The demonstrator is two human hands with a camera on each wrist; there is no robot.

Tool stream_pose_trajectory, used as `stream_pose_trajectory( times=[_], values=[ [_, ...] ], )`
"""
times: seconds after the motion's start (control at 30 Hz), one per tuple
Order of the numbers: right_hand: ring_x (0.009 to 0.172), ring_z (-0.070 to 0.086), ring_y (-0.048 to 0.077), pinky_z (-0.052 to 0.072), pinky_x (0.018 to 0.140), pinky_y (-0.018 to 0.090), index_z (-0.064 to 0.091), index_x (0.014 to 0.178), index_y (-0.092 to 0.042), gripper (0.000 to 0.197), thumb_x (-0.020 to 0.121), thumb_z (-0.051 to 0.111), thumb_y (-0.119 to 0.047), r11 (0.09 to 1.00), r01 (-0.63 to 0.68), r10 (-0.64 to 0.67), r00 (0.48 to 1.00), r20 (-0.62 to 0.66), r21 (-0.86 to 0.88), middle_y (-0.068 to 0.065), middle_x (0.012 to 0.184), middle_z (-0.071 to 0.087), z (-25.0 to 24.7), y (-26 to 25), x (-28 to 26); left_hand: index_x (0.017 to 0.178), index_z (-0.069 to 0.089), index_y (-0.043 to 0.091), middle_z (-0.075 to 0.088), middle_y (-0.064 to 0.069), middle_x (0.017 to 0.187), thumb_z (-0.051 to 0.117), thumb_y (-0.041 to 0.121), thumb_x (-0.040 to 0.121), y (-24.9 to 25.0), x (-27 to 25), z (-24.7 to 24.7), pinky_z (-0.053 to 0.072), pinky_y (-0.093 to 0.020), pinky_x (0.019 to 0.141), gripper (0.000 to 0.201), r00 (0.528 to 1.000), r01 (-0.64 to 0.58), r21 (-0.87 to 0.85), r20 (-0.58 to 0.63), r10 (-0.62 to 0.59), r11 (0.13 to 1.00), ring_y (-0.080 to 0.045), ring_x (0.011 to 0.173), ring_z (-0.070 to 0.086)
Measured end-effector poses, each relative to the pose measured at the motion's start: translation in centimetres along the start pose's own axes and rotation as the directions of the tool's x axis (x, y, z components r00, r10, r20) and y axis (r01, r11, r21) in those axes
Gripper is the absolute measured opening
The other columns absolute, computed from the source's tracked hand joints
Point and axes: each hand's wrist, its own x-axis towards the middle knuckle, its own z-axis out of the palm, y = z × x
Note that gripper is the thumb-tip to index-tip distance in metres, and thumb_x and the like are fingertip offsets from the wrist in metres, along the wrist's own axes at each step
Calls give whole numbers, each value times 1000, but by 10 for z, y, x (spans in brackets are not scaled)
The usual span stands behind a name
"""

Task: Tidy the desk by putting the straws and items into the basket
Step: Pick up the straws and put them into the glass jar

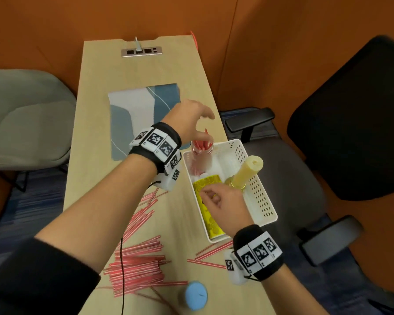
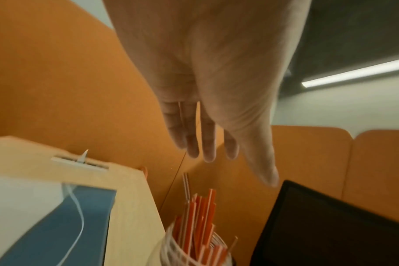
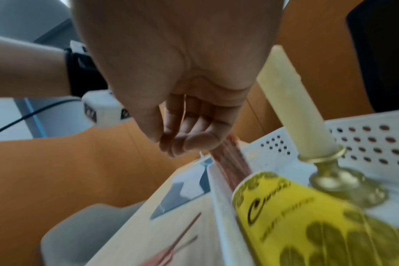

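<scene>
A white perforated basket (image 1: 263,201) sits at the desk's right edge. It holds a clear jar of red straws (image 1: 201,148), a yellow printed box (image 1: 208,214) lying flat, and a cream candle on a gold holder (image 1: 248,169). My left hand (image 1: 198,119) hovers just above the jar, and the left wrist view shows my left hand (image 2: 228,162) with straight, empty fingers over the jar's straws (image 2: 203,216). My right hand (image 1: 214,196) hangs low over the yellow box (image 3: 307,225) with loosely curled fingers (image 3: 194,142) holding nothing. Many loose red straws (image 1: 141,264) lie on the desk's near part.
A blue round object (image 1: 196,295) stands at the desk's near edge. A blue and white placemat (image 1: 143,110) lies mid-desk, and a socket strip (image 1: 141,51) is at the far end. A black office chair (image 1: 350,123) is right of the desk, a grey chair (image 1: 25,119) left.
</scene>
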Motion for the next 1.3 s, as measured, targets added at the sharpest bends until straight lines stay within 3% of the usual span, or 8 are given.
stream_pose_trajectory(
  times=[0.17,0.3,0.43,0.53,0.6,0.77,1.03,1.3],
  values=[
    [68,55,5,51,71,25,73,94,-23,10,87,67,-23,988,10,42,943,329,-155,-12,78,61,60,5,-27,112,68,24,68,4,103,70,45,86,-29,-46,26,49,-30,84,34,967,84,-187,-220,-125,979,-13,92,61],
    [92,60,14,50,85,29,68,113,-23,30,85,71,-34,959,73,104,810,577,-275,-3,100,63,112,12,-48,101,71,22,69,5,90,72,24,85,-78,-122,67,53,-32,83,15,906,365,-274,-113,-407,889,-12,80,61],
    [100,59,20,48,87,31,62,124,-22,39,88,69,-34,933,125,109,795,596,-338,2,112,59,151,15,-63,92,74,25,70,6,86,73,19,82,-117,-209,112,55,-28,79,12,743,662,-201,57,-666,722,-13,77,64],
    [91,61,18,54,84,35,68,109,-24,22,87,70,-30,924,101,131,821,556,-367,-2,102,60,164,21,-66,96,75,23,72,1,96,74,23,82,-133,-260,135,52,-24,77,14,577,806,-217,81,-813,551,-17,82,64],
    [82,62,15,55,80,35,72,95,-23,10,85,72,-27,929,73,137,842,522,-362,-4,93,63,165,26,-67,100,75,21,72,0,97,81,27,77,-139,-284,147,55,-28,83,25,523,838,-237,98,-846,491,-19,85,67],
    [75,57,9,50,74,26,72,89,-21,5,87,71,-26,929,72,133,851,507,-364,-6,87,64,155,26,-67,98,77,16,75,-1,94,81,18,78,-144,-301,164,49,-19,75,20,557,818,-247,113,-823,519,-12,76,63],
    [63,61,1,49,64,11,71,78,-13,7,80,75,-8,986,-160,165,938,305,-42,-5,71,69,109,4,-66,77,76,21,72,2,77,79,20,79,-140,-301,155,57,-30,72,5,593,792,-256,101,-799,555,-17,74,67],
    [73,70,16,60,74,31,74,82,-12,6,81,78,-9,980,-124,106,988,115,157,-1,79,74,67,-29,-40,76,76,26,67,9,71,78,10,76,-135,-295,131,57,-24,71,16,650,713,-350,5,-760,607,-8,66,64]
  ],
)
